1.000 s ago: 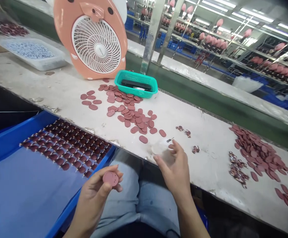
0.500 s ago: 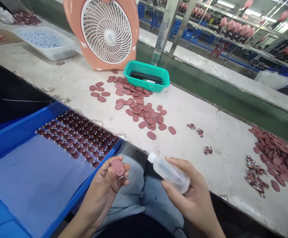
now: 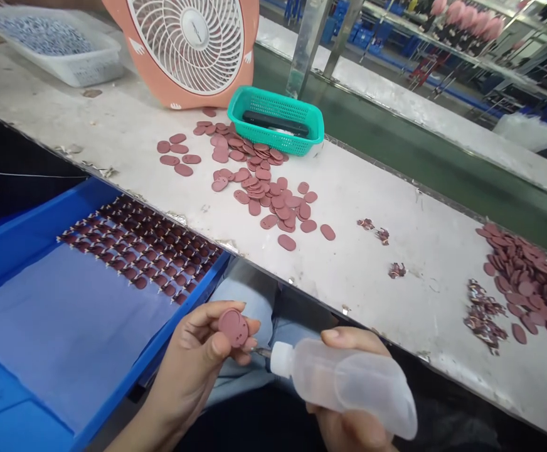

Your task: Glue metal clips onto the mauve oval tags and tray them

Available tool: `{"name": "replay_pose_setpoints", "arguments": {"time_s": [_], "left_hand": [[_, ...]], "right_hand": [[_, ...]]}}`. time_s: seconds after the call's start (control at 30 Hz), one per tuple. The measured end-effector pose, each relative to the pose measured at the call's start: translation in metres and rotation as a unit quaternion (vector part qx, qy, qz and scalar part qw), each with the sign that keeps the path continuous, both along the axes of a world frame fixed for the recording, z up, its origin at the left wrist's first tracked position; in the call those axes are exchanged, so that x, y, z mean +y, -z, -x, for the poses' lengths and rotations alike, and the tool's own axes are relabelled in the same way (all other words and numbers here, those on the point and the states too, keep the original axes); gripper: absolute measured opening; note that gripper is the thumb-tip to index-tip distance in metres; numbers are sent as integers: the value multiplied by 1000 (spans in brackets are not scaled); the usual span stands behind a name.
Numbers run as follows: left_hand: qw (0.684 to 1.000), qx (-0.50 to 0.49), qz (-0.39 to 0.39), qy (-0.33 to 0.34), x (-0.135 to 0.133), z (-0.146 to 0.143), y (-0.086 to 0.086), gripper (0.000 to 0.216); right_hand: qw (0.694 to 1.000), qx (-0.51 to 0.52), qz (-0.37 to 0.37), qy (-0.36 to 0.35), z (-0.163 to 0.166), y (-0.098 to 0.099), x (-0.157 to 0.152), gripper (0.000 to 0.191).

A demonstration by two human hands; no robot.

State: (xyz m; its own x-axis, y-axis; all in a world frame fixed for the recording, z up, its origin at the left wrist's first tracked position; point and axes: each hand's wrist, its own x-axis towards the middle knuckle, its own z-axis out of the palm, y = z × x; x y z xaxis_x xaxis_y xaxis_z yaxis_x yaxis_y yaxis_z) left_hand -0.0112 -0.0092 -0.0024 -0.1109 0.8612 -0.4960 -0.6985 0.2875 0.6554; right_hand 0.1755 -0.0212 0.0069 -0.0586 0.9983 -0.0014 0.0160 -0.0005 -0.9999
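My left hand (image 3: pixel 193 351) pinches a reddish-brown oval disc (image 3: pixel 233 328) with small holes near its lower edge. My right hand (image 3: pixel 358 430) is wrapped round a translucent squeeze bottle (image 3: pixel 344 380) with a white cap. The bottle lies nearly level, and its thin nozzle (image 3: pixel 261 352) points left, close to the fingertips of my left hand just below the disc. Whether the nozzle touches anything I cannot tell. Many like discs (image 3: pixel 273 201) lie loose on the white worktable (image 3: pixel 236 226) beyond my hands.
At left, a blue tray (image 3: pixel 127 370) holds rows of small dark-red pieces (image 3: pixel 142 251). An orange fan (image 3: pixel 193 37) and a green basket (image 3: pixel 276 119) stand at the back. On the right lie a disc heap (image 3: pixel 532 276) and small dark-red parts (image 3: pixel 485 317).
My right hand has moved down and turned the bottle, bringing its nozzle to my left hand. My left hand with the disc has shifted slightly right. The whole view has tilted down a little.
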Motion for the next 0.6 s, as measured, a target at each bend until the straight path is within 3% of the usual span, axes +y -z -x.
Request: {"name": "replay_pose_setpoints", "arguments": {"time_s": [0.1,0.6], "left_hand": [[1000,-1,-16,15,0,4,5,40],[996,16,-57,62,-4,9,11,33]], "right_hand": [[998,50,-48,7,6,-7,3,46],[997,32,-66,24,15,0,5,44]]}}
